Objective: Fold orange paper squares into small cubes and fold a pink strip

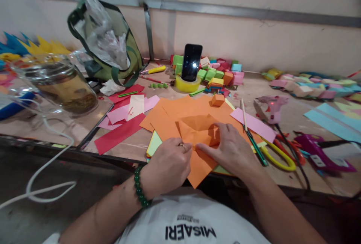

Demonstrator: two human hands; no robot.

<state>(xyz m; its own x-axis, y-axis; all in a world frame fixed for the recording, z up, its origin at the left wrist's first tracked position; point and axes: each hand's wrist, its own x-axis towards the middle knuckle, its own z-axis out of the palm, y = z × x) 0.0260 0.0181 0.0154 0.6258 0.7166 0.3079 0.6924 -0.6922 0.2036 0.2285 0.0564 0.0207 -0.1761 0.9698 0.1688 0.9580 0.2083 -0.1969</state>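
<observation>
A creased orange sheet of paper (200, 129) is between my two hands, partly folded, with its inner creases facing up. My left hand (170, 161) has its fingers closed on the sheet's near left side; the fingertips are turned away from view. On the right side, my right hand (232, 148) grips the sheet, thumb at its middle and fingers along its far edge. Beneath lie more flat orange sheets (162, 118) spread on the table, with a light green sheet (154, 144) showing at their left. A small folded orange paper box (218, 100) sits on top of the sheets.
Right of my hands lie green-handled scissors (256, 148), yellow-handled scissors (279, 159), a pink glue gun (273, 106) and a purple tool (321, 153). A phone (191, 62) leans in a yellow tape roll (187, 84) before several folded paper blocks. A glass jar (67, 86) and green bag (113, 41) stand left.
</observation>
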